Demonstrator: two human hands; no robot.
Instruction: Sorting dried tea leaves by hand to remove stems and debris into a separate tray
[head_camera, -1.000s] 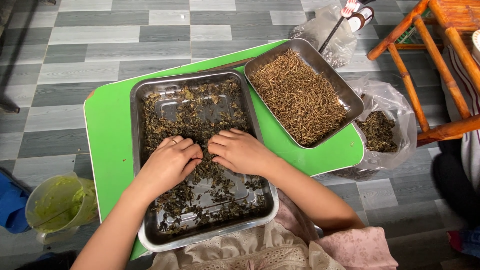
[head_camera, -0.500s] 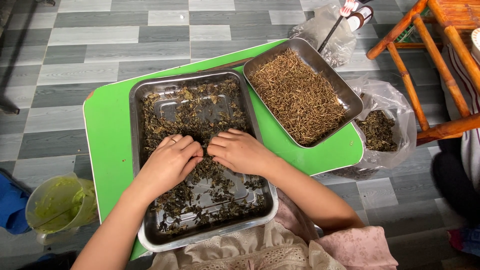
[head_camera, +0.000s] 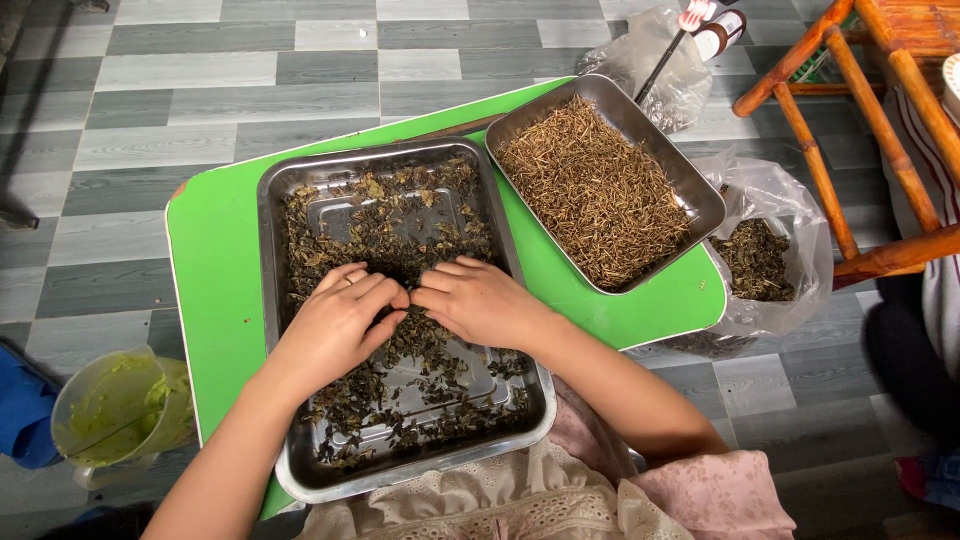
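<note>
Both hands, the left hand (head_camera: 340, 318) and right hand (head_camera: 478, 300), lie fingers curled, fingertips meeting, pressed into dark dried leaves (head_camera: 400, 235) mid-way down the steel tray (head_camera: 272, 250). That tray's near corner overhangs the green worktop (head_camera: 215, 290); a second tray of brown stems (head_camera: 600, 185) sits just beside it, reaching the worktop's right edge.

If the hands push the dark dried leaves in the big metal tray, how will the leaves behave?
The dark dried leaves look thin and curled, so they are probably very light and crumble easily. They lie loose and scattered on the shiny tray, so they would likely slide and spread rather than move as one pile under the left hand and right hand.
</note>
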